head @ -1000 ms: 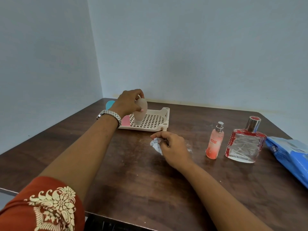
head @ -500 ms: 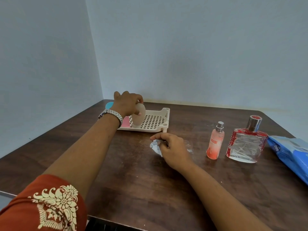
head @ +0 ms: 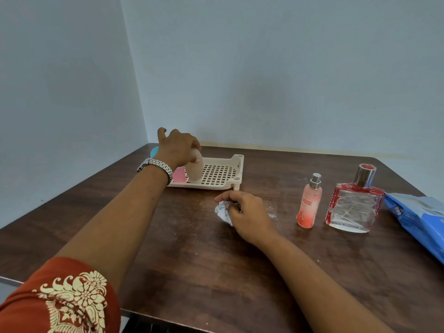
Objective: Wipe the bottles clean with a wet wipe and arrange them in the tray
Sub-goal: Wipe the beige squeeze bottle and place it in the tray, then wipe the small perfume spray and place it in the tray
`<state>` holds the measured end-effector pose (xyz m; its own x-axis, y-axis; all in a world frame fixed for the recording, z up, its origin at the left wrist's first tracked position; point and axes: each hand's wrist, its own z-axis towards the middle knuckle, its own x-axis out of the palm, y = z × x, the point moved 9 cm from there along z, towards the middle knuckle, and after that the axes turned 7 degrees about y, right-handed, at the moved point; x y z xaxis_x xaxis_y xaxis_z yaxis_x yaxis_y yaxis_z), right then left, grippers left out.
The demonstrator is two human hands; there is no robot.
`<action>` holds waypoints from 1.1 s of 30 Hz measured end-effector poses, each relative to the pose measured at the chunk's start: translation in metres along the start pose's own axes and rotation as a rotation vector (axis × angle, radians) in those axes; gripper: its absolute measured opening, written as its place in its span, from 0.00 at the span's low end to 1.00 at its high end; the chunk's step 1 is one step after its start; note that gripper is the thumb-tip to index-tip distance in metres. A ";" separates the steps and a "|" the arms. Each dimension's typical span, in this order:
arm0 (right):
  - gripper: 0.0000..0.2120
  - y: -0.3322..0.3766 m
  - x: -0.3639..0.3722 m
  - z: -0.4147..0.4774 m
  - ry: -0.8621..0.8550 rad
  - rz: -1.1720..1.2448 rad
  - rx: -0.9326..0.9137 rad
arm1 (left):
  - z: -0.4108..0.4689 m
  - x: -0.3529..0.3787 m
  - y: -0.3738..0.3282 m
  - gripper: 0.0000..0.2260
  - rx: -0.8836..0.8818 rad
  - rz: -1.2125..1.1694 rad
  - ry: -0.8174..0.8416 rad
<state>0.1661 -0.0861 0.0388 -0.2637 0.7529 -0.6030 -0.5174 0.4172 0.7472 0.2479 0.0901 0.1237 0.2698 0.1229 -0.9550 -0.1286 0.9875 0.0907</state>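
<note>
Pale blue walls meet in a corner behind a dark wooden table [head: 192,272], on which a cream slotted tray [head: 216,186] is set toward the far left.

A second ago the beige bottle [head: 195,173] was held tilted above the tray. It has since been lowered and straightened, and its base now appears to be seated on the tray floor at the near left, just beside a pink item [head: 179,176] already lying there. The left hand [head: 177,146] is curled over the bottle's top, so a grip on it is kept. The placing of this bottle is judged all but done, with only the release left.

The bottle's long axis is now close to vertical, with the neck pointing up into the palm and the wider base down.

The right hand [head: 249,215] has not shifted. It rests on the table near the tray's front, and a crumpled wet wipe [head: 222,212] is pinched in its fingers.

Two bottles are still outside the tray: a slim pink spray bottle [head: 308,203] and a squat glass perfume bottle [head: 354,207], both upright and just beside each other to the right. A blue pack of wipes [head: 418,217] lies beyond them at the table's edge. These two are judged still to be wiped and placed.
</note>
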 end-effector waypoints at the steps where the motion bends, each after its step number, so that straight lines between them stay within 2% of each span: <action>1: 0.16 0.000 0.000 0.000 0.005 -0.003 0.001 | 0.000 0.000 -0.001 0.14 0.002 0.005 0.006; 5: 0.17 -0.001 0.002 0.000 0.029 -0.016 0.010 | -0.003 0.000 -0.003 0.17 0.008 0.027 0.020; 9: 0.16 -0.002 0.003 0.001 0.034 0.003 0.013 | -0.007 -0.011 -0.009 0.18 0.040 -0.077 -0.051; 15: 0.16 -0.002 -0.005 -0.001 -0.066 0.102 -0.020 | -0.026 -0.029 -0.040 0.18 0.131 -0.158 -0.176; 18: 0.12 0.003 -0.021 -0.008 -0.174 0.142 -0.065 | -0.044 -0.036 -0.055 0.15 0.159 -0.408 -0.255; 21: 0.08 0.010 -0.050 -0.020 -0.361 0.239 -0.124 | -0.058 -0.033 -0.061 0.12 0.168 -0.843 -0.270; 24: 0.07 0.015 -0.091 -0.040 -0.512 0.515 -0.187 | -0.070 -0.017 -0.071 0.10 0.090 -1.167 -0.210; 28: 0.05 0.012 -0.147 -0.070 -0.670 0.580 -0.232 | -0.084 0.006 -0.134 0.13 0.198 -1.199 0.020; 33: 0.05 -0.010 -0.178 -0.087 -0.670 0.670 -0.162 | -0.097 0.027 -0.211 0.25 0.292 -1.287 0.287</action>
<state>0.1474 -0.2690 0.1142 -0.0514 0.9649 0.2575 -0.5477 -0.2429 0.8006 0.1899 -0.1241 0.0511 -0.1679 -0.8879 -0.4283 0.2781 0.3742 -0.8847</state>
